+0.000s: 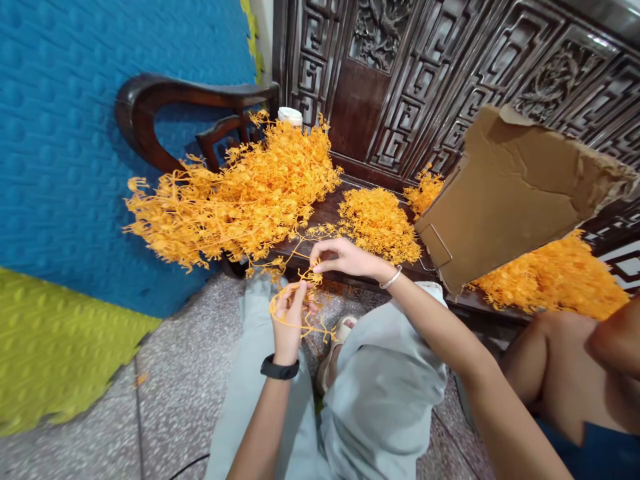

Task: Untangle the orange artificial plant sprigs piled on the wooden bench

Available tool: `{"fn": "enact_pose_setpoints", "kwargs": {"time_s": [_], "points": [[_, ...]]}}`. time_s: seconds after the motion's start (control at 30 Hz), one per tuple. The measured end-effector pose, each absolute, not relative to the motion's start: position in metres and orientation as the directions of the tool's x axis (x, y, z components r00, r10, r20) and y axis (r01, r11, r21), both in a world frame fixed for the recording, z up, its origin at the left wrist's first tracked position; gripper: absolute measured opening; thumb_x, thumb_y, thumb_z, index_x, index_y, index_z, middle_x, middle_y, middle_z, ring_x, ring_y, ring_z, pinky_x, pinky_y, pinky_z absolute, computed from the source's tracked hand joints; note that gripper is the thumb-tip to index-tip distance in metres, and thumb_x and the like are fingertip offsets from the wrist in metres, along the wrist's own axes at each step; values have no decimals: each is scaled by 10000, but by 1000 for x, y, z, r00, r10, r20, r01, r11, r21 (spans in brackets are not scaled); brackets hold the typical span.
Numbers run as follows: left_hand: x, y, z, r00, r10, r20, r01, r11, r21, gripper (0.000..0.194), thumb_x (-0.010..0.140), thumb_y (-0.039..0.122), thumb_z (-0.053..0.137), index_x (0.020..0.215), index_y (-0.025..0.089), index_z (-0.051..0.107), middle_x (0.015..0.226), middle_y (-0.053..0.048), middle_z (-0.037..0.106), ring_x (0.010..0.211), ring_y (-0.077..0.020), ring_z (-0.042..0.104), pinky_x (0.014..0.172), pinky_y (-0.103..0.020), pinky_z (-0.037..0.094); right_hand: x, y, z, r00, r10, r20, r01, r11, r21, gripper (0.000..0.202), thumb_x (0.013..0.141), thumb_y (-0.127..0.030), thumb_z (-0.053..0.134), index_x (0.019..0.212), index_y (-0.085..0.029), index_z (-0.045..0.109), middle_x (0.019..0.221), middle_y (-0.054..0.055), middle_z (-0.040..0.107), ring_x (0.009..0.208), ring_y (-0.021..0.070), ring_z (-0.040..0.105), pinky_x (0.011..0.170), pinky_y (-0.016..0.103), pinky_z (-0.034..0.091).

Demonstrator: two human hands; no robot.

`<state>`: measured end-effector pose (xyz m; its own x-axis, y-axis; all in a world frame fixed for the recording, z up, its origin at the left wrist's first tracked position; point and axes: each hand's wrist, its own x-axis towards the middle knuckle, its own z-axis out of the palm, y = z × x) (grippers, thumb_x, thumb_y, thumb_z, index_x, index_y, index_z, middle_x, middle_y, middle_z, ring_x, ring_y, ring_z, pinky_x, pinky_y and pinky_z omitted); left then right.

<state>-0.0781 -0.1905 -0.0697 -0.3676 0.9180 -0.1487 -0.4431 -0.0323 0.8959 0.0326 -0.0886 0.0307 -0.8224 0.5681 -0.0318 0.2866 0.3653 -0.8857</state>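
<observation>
Head view: above your pale grey-blue cloth trousers, your left hand has its fingers curled in, thumb and fingertips pinching a thin, branching orange strand. Your right hand, thumb and forefinger drawn together, holds the same strand just above. Beyond, a large tangled orange heap and a smaller rounded orange mound lie on the dark wooden bench, a torn brown cardboard piece to their right; behind rises a carved dark-wood back panel.
</observation>
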Motion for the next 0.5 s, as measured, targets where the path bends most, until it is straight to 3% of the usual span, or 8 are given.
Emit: {"fn": "enact_pose_setpoints", "kwargs": {"time_s": [0.23,0.5], "points": [[-81,-192,-69,-301,943,-144,-414,7,910,275,710,425,607,728,151,596,627,7,587,408,-79,505,407,-209,405,39,-84,33,-838,542,-60,336,426,-840,81,752,-186,599,730,-129,546,702,-8,568,670,92,528,679,249,422],[-74,-197,-59,-354,929,-107,-375,-37,926,325,748,363,552,502,169,465,445,41,437,363,-68,425,380,-201,347,34,-82,26,-777,627,52,325,471,-820,119,721,-186,623,669,-137,528,688,-14,560,675,99,512,688,251,406]]}}
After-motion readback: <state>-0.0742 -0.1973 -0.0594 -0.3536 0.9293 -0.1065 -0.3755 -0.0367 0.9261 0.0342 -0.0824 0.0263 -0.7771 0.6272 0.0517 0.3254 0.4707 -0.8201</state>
